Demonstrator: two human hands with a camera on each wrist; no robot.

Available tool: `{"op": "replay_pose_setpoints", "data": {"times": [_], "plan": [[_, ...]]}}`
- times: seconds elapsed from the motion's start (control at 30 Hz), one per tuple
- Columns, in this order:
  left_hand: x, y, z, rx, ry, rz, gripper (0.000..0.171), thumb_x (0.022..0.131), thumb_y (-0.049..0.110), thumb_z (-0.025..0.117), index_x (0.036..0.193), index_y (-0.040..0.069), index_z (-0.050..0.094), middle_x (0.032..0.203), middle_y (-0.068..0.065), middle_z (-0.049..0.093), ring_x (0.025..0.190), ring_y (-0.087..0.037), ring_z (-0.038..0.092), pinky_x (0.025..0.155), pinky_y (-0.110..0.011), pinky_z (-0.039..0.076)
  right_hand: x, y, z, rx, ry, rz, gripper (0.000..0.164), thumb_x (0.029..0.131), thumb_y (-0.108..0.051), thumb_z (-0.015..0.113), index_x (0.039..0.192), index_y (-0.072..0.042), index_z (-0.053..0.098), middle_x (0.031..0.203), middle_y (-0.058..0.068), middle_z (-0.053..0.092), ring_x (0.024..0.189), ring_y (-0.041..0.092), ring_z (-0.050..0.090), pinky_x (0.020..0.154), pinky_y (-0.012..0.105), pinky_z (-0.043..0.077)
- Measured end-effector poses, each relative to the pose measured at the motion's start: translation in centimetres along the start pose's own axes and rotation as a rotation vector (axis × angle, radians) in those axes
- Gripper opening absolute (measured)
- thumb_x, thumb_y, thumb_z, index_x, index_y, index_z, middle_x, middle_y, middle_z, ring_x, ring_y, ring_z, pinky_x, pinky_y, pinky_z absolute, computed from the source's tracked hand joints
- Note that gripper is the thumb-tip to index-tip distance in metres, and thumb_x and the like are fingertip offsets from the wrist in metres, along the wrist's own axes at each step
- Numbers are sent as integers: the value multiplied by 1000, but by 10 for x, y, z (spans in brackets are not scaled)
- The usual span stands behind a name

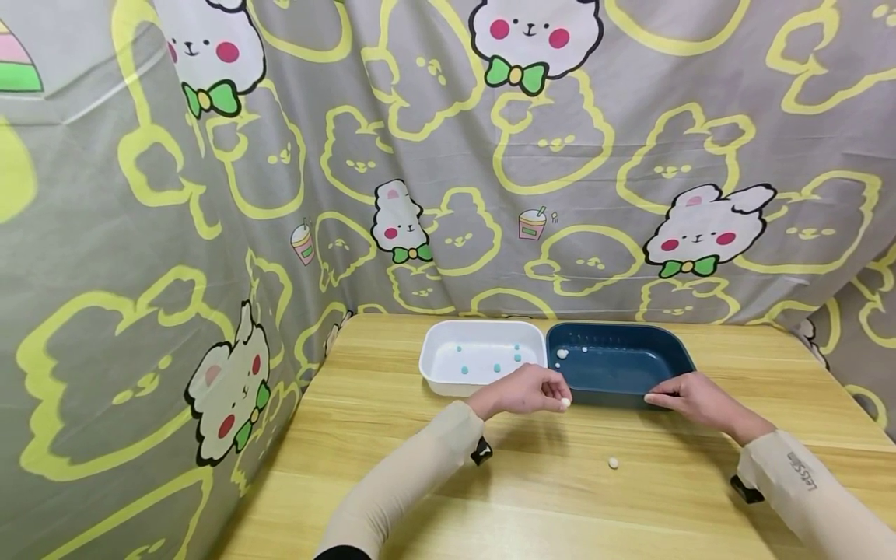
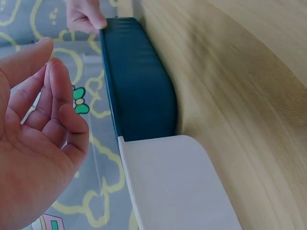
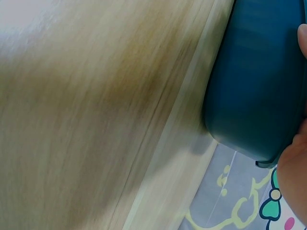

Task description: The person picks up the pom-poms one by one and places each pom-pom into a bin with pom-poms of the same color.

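Observation:
In the head view my left hand [image 1: 525,389] pinches a small white ball [image 1: 565,404] between its fingertips, in front of the two bins. The left wrist view shows the thumb and forefinger tips together; the ball is hidden there. My right hand [image 1: 703,400] grips the near right rim of the dark blue bin [image 1: 616,381], its thumb outside the wall. Inside that bin lie several white balls, the largest [image 1: 563,354] at the left. Another white ball [image 1: 613,463] lies on the wooden table, nearer than both hands.
A white bin [image 1: 448,381] stands against the blue bin's left side and holds several small teal balls [image 1: 464,370]. Behind the wooden table [image 1: 392,443] hangs a grey patterned curtain [image 1: 448,171], which also runs down the left side.

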State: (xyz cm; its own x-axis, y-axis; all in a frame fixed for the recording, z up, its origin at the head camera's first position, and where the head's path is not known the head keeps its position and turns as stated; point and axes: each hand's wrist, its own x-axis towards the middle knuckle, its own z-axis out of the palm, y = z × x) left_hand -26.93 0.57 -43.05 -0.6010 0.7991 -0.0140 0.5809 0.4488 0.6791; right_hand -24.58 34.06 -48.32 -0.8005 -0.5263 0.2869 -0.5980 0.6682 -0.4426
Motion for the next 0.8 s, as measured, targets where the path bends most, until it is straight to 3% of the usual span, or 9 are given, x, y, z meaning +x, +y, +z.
{"op": "replay_pose_setpoints", "data": {"times": [0.43, 0.8], "plan": [[5, 3, -8, -86, 49, -55, 7, 89, 15, 67, 93, 9, 69, 79, 9, 63, 73, -3, 57, 67, -18, 47, 0, 2, 1, -17, -3, 10, 12, 89, -20, 66, 86, -14, 76, 79, -9, 70, 68, 1, 59, 58, 23, 48], [12, 7, -18, -83, 76, -54, 4, 89, 16, 67, 90, 11, 68, 78, 8, 63, 73, -4, 57, 68, -18, 46, 0, 1, 0, -3, -19, 45, 14, 89, -22, 66, 86, -14, 76, 79, -9, 70, 69, -1, 59, 59, 24, 49]]}}
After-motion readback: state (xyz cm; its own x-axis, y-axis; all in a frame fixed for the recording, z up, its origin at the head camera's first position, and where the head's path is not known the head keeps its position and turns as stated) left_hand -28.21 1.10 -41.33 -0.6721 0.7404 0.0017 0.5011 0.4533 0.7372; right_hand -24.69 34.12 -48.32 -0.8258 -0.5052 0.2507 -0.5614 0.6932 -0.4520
